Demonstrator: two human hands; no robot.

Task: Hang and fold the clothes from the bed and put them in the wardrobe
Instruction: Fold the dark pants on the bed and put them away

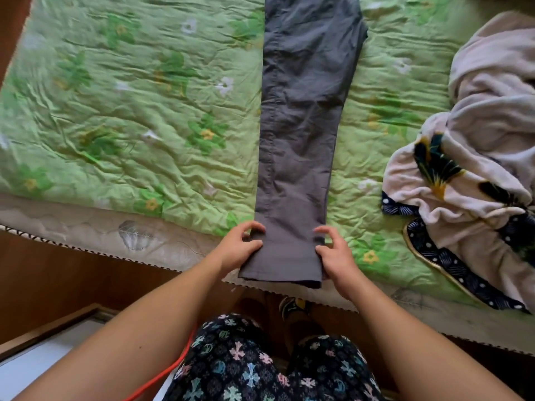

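Head view: grey trousers (298, 125) lie lengthwise on the green quilt (130, 111); left hand (240, 248) and right hand (337, 257) each pinch one side of the hem at the bed's near edge; a pale blanket (486, 111) lies crumpled to the right.

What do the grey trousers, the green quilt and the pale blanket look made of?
The trousers look like thin woven cloth, perhaps a cotton blend, matte, with fine sharp creases. The quilt seems to be padded, stitched fabric with a slight sheen and a puckered surface. The blanket is probably fleece: fuzzy, matte, in thick rounded folds.
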